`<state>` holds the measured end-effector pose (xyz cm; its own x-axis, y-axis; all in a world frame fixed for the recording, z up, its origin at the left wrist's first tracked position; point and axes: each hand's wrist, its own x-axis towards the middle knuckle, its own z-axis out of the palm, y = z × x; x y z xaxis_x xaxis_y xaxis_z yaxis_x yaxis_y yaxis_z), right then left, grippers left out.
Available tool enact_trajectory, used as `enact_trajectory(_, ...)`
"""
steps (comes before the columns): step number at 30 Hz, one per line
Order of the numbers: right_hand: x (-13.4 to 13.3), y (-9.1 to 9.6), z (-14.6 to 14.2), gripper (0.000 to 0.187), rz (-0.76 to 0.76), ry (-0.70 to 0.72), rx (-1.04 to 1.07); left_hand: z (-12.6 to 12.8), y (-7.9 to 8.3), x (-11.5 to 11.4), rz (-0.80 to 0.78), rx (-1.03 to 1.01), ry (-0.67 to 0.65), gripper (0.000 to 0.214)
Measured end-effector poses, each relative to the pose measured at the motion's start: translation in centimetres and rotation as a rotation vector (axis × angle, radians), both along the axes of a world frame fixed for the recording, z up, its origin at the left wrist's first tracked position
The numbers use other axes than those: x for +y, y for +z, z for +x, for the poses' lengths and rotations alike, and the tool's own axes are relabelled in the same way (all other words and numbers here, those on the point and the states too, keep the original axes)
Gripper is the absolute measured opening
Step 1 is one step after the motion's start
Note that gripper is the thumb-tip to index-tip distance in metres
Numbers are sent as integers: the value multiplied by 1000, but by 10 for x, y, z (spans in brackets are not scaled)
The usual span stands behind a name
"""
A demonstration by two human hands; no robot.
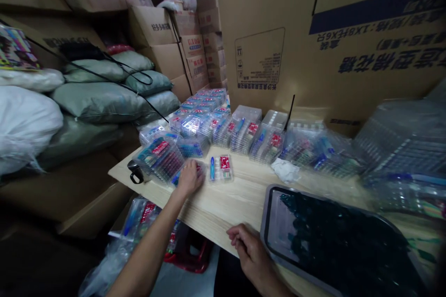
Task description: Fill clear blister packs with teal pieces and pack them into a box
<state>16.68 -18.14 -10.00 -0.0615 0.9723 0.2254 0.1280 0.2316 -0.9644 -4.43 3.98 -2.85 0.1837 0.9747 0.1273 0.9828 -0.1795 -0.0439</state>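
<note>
On the pale wooden desk (216, 209), one clear blister pack (199, 167) is covered by the left hand (190, 177), curved partly closed upon it; a second pack (221, 168) is placed just beside it, and the right hand (249, 246) is held half-curled and empty at the desk edge, near one dark-rimmed tray (264, 216).

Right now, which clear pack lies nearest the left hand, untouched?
The small flat pack with a blue pen and red label, right of the left hand, alone on bare wood, unlike the packs behind.
</note>
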Motion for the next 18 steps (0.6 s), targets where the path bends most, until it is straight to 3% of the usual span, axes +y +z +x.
enact_trajectory(5, 0, 4, 1, 24, -12, 14, 5, -17, 5, -24, 0, 59, -67, 31)
enact_trajectory(8, 1, 6, -1, 26, -1, 6, 14, -9, 12, -28, 31, 66, -21, 37)
enact_trajectory(12, 0, 16, 3, 30, -18, 22, 38, 34, 14, -31, 108, -182, 48, 44)
enact_trajectory(15, -7, 36, 19, 32, 24, 20, -39, 75, 9, -33, -35, -396, 104, 62)
enact_trajectory(18, -16, 58, 47, 30, 62, -21, -146, 108, 0, -31, -132, -389, 174, 90)
